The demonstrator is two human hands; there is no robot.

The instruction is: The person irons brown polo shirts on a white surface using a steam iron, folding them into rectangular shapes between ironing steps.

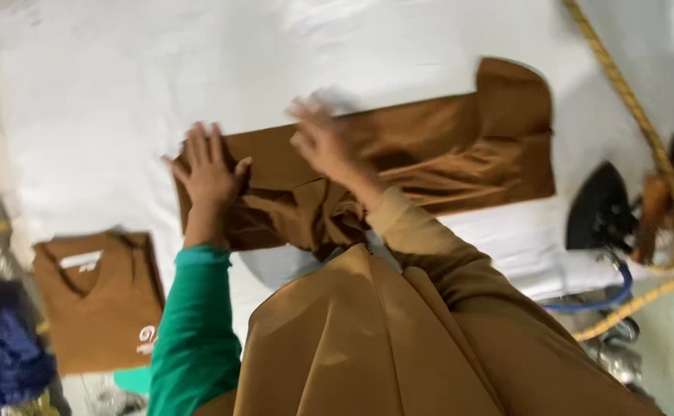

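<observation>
A brown garment (445, 146) lies spread across the white padded table (121, 85). My left hand (207, 168) rests flat on its left end, fingers apart, pressing the cloth down. My right hand (329, 142), blurred by motion, lies on the middle of the garment with fingers spread. Neither hand grips anything. A green sleeve covers my left arm and a brown sleeve my right. Loose brown cloth from my own clothing hangs in the foreground and hides the garment's near edge.
A folded brown shirt (99, 296) with a light emblem lies at the lower left. A black iron (600, 206) stands at the right, with a yellow braided cord (630, 100) and a blue hose (610, 300). Dark blue cloth (1, 354) sits at the far left.
</observation>
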